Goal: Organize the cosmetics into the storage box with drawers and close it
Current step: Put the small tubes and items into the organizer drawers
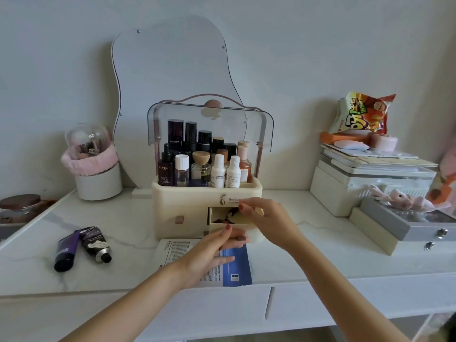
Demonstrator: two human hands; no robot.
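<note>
The cream storage box (172,193) stands mid-table with its clear lid (261,129) swung up and several bottles (204,166) upright in the top tray. Its right drawer (217,227) is pulled out, with dark small items inside. My left hand (209,253) grips the drawer's front at the brown knob, thumb on top. My right hand (266,218) reaches over the drawer from the right, and its fingertips pinch a pale flat packet (246,217) tilted into the drawer. The left drawer (180,219) is pushed in. Two tubes (81,248) lie on the table to the left.
Blue and white sachets (237,265) lie under my left hand at the table's front. A wavy mirror (172,70) leans behind the box. A brush holder (96,166) stands at the left, a jar (19,206) further left. Stacked boxes (370,183) and a snack bag (362,114) fill the right.
</note>
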